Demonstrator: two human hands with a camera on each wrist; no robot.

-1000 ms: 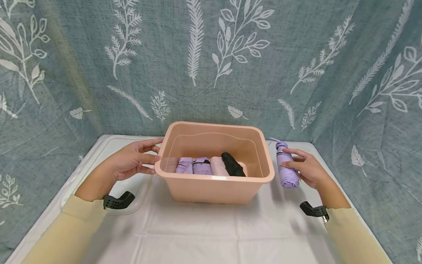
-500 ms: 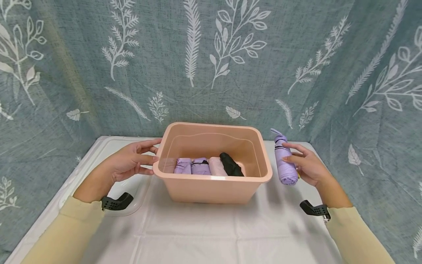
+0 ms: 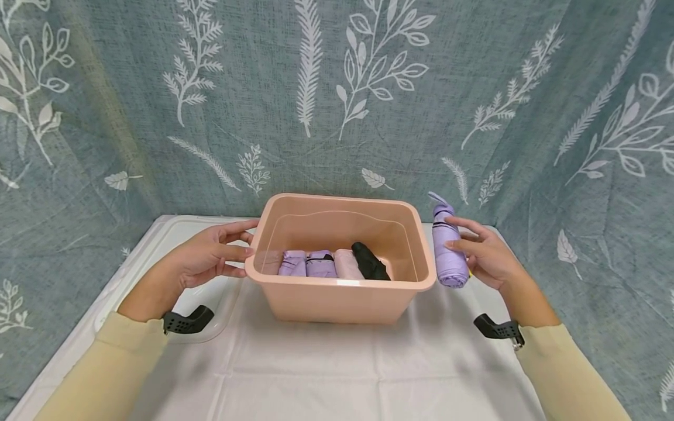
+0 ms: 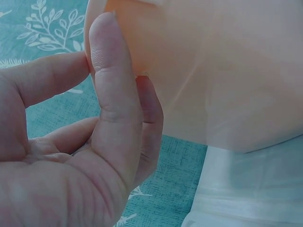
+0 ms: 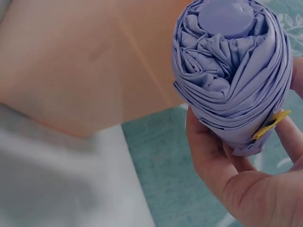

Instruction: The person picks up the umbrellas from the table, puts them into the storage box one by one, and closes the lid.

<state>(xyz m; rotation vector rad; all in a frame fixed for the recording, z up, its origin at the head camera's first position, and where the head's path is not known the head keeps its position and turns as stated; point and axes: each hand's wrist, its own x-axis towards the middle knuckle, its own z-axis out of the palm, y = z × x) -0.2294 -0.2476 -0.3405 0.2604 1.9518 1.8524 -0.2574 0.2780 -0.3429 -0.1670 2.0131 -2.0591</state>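
My right hand (image 3: 481,251) holds a folded lavender umbrella (image 3: 449,251) just right of the peach plastic bin (image 3: 337,304). Its strap loop stands up at the far end, and the bundled cloth and round purple cap (image 5: 227,19) face the right wrist camera. A yellow tag (image 5: 272,124) shows at its side. My left hand (image 3: 213,254) grips the bin's left rim, thumb at the rim and other fingers against the wall. Inside the bin, two lavender folded umbrellas (image 3: 321,266), a pale pink bundle (image 3: 347,265) and a black one (image 3: 370,261) lie in a row.
A translucent white lid (image 3: 210,307) lies on the table at the left, partly under my left arm. White cloth (image 3: 300,374) covers the table. A blue-green leaf-patterned curtain (image 3: 295,158) closes off the back and both sides.
The lavender umbrella in my right hand has risen and moved left toward the bin's right rim. My left hand stays at the bin's left rim.
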